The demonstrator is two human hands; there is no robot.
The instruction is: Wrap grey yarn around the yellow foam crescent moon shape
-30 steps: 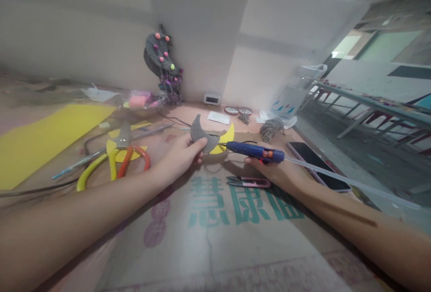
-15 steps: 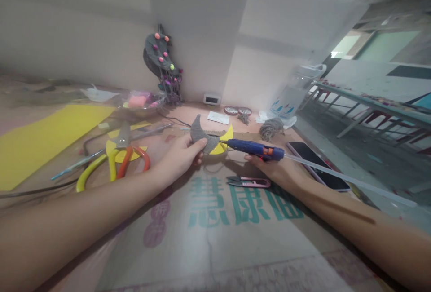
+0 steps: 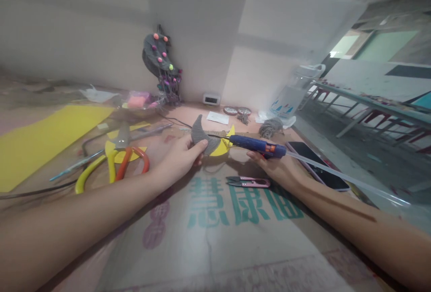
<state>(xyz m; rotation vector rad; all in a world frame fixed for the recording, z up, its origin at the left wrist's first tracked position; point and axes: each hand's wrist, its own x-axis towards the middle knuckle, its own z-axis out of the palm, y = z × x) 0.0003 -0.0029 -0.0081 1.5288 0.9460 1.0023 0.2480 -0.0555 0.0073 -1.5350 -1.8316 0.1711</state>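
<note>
Pinched in my left hand (image 3: 191,150) is a yellow crescent moon cutout (image 3: 220,149), its left part wrapped in grey yarn (image 3: 202,138). My right hand (image 3: 274,164) grips a blue hot glue gun (image 3: 257,144) with a long clear glue stick (image 3: 343,176) coming out of its back. The gun's tip is at the crescent's bare yellow part, near the edge of the wrapping; whether it touches cannot be made out. Below the gun, pink thread snips (image 3: 249,182) lie on the printed cardboard (image 3: 208,247).
Left are pliers (image 3: 114,161) with yellow and red handles and a yellow sheet (image 3: 43,139). Behind stand a grey crescent ornament with pompoms (image 3: 156,56) and a small clock (image 3: 211,99). A yarn ball (image 3: 271,127), phone (image 3: 318,165) and bottle (image 3: 292,92) are at the right.
The glue gun has shifted slightly right, and its tip sits a little higher against the crescent. My left hand keeps its hold on the crescent, nearly still.
</note>
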